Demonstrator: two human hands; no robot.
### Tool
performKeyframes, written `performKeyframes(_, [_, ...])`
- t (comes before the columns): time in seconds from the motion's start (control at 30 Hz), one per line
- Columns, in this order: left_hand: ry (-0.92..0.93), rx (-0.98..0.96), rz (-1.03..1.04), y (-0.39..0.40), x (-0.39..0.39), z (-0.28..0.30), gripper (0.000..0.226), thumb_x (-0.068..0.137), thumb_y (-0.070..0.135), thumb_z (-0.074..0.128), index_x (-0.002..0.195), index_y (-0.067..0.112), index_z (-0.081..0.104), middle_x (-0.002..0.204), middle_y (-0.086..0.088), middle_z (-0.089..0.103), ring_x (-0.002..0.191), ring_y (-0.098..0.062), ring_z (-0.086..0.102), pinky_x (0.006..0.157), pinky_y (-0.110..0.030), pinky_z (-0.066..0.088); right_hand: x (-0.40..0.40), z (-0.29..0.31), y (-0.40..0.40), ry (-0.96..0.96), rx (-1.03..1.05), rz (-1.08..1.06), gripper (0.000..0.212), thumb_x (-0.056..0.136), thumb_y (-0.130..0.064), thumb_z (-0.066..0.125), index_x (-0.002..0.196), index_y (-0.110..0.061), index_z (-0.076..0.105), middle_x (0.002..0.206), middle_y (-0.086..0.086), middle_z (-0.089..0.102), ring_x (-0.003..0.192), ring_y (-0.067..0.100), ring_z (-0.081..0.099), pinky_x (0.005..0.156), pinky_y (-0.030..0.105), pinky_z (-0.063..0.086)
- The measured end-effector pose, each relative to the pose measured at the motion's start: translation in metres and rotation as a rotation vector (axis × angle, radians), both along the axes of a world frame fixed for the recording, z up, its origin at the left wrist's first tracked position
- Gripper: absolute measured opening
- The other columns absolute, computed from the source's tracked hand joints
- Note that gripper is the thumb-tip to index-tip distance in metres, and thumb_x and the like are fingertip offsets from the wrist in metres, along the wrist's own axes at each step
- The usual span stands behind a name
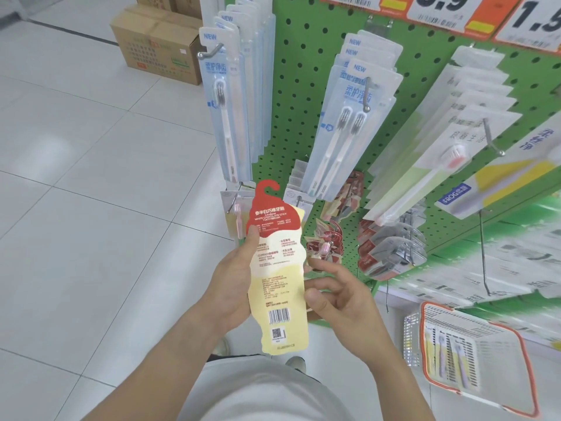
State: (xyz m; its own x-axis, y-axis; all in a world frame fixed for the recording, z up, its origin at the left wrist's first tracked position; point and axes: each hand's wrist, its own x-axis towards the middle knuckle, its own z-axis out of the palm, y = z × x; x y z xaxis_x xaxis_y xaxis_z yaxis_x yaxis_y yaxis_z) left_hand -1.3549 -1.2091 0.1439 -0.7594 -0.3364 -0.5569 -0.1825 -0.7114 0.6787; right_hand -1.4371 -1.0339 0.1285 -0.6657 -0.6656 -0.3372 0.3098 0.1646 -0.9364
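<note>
Gripping a red-and-cream toothbrush pack (278,287) in the left hand (233,282), thumb laid across the printed face. Held upright, hook end up, barcode side showing, just in front of the lower left corner of the green pegboard (303,71). Right hand (340,296) likewise before the pegboard's lower edge, fingers loosely curled, thumb tip at the pack's side; gripping or merely touching, cannot tell. Hanging on the pegboard: clear toothbrush packs (343,132). Below the pegboard's right part, an orange-rimmed wire basket (424,341).
</note>
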Motion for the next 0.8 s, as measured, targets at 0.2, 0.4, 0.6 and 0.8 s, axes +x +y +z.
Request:
performKeyframes(0.2, [0.052, 0.037, -0.072, -0.002, -0.004, -0.005, 0.078, 0.094, 0.072, 0.031, 0.132, 0.012, 0.063, 0.117, -0.021, 0.069, 0.101, -0.038, 0.068, 0.087, -0.049, 0.055, -0.002, 0.005, -0.004, -0.016, 0.001, 0.075, 0.044, 0.078, -0.015, 0.082, 0.115, -0.003, 0.063, 0.101, 0.018, 0.076, 0.083, 0.039, 0.076, 0.063, 0.04, 0.061])
performKeyframes(0.4, [0.032, 0.015, -0.061, -0.003, -0.006, -0.005, 0.063, 0.1, 0.06, 0.032, 0.124, 0.013, 0.067, 0.112, -0.016, 0.074, 0.093, -0.031, 0.073, 0.074, -0.04, 0.06, -0.006, 0.005, -0.007, -0.034, 0.005, 0.08, 0.042, 0.076, -0.013, 0.078, 0.114, -0.001, 0.064, 0.101, 0.018, 0.076, 0.077, 0.042, 0.075, 0.061, 0.043, 0.062])
performKeyframes(0.6, [-0.001, 0.048, -0.04, -0.004, -0.011, -0.007, 0.068, 0.098, 0.063, 0.034, 0.134, 0.012, 0.062, 0.126, -0.022, 0.067, 0.105, -0.038, 0.067, 0.09, -0.048, 0.053, -0.008, 0.006, -0.008, -0.027, 0.013, 0.081, 0.042, 0.077, -0.014, 0.077, 0.115, -0.002, 0.064, 0.101, 0.017, 0.076, 0.078, 0.041, 0.075, 0.062, 0.044, 0.063])
performKeyframes(0.8, [-0.029, 0.093, 0.007, -0.004, -0.016, -0.012, 0.07, 0.095, 0.066, 0.041, 0.134, 0.012, 0.063, 0.126, -0.023, 0.066, 0.105, -0.04, 0.066, 0.089, -0.05, 0.052, -0.01, 0.008, -0.009, -0.026, 0.035, 0.059, 0.047, 0.073, -0.019, 0.08, 0.115, -0.007, 0.066, 0.098, 0.016, 0.076, 0.077, 0.04, 0.075, 0.062, 0.041, 0.062])
